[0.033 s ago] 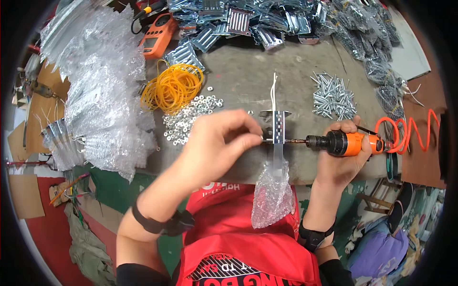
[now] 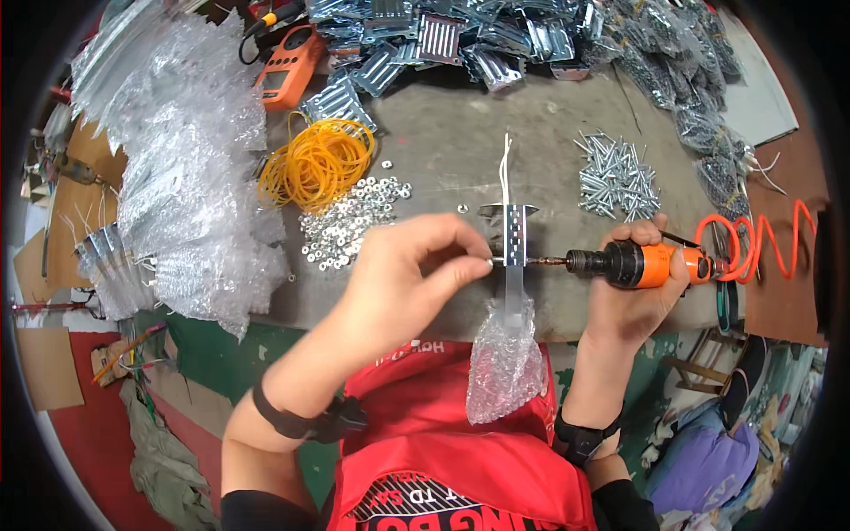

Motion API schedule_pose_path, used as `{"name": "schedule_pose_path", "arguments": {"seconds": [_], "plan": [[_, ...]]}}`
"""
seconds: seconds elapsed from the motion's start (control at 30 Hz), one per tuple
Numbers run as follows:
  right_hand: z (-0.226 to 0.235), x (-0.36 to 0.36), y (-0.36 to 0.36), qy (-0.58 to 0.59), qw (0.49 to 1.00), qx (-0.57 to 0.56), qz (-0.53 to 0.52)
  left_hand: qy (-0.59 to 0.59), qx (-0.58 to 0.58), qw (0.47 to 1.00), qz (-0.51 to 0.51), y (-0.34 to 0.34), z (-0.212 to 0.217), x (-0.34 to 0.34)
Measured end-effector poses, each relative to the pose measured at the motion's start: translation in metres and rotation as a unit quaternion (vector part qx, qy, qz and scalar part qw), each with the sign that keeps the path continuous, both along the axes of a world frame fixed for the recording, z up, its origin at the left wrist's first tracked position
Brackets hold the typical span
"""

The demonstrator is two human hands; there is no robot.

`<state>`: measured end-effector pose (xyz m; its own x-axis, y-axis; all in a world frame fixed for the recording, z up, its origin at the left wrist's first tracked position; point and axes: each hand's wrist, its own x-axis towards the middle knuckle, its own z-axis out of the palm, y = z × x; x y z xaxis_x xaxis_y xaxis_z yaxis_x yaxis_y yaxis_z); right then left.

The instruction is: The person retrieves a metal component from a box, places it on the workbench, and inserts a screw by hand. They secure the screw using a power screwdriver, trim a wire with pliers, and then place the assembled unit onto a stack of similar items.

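My right hand (image 2: 630, 265) is wrapped around an orange and black power screwdriver (image 2: 653, 265). Its bit points left and meets the side of a slotted metal part (image 2: 515, 237). From that part's far end run white wires (image 2: 506, 168); its near end goes into a bubble-wrap sleeve (image 2: 506, 372) that hangs over the table edge. On the part's left side, my left hand (image 2: 403, 265) pinches what looks like a small nut (image 2: 490, 262) between thumb and forefinger, at the end of a screw sticking out. The fingertips partly hide it.
Loose nuts (image 2: 341, 226) lie beside yellow rubber bands (image 2: 317, 164). Screws (image 2: 617, 175) are heaped at right. Bubble-wrapped pieces (image 2: 186, 168) cover the left side; metal plates (image 2: 438, 40) fill the back, near an orange meter (image 2: 290, 66). A coiled orange hose (image 2: 753, 250) trails right.
My left hand has moved slightly right and nearer to me, its fingertips closer to the metal part. My right hand and the screwdriver stay almost where they were.
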<state>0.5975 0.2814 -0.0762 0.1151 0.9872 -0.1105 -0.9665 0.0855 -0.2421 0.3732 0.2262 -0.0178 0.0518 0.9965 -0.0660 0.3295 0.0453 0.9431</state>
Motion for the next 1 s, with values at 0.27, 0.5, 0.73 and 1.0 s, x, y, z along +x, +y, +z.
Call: {"name": "schedule_pose_path", "arguments": {"seconds": [0.27, 0.5, 0.73, 1.0], "plan": [[0.001, 0.0, 0.0, 0.004, 1.0, 0.017, 0.008, -0.167, -0.024, 0.982, 0.09, -0.007, -0.019, 0.019], [0.001, 0.001, 0.0, 0.034, 0.999, 0.015, 0.026, -0.166, -0.007, 0.981, 0.097, -0.005, -0.019, 0.02], [0.001, -0.001, 0.0, 0.025, 0.999, 0.025, 0.024, -0.051, 0.07, 0.994, 0.06, -0.002, -0.021, 0.015], [0.004, -0.002, -0.001, 0.05, 0.998, -0.001, 0.022, -0.105, 0.054, 0.99, 0.076, -0.001, -0.025, 0.017]]}}
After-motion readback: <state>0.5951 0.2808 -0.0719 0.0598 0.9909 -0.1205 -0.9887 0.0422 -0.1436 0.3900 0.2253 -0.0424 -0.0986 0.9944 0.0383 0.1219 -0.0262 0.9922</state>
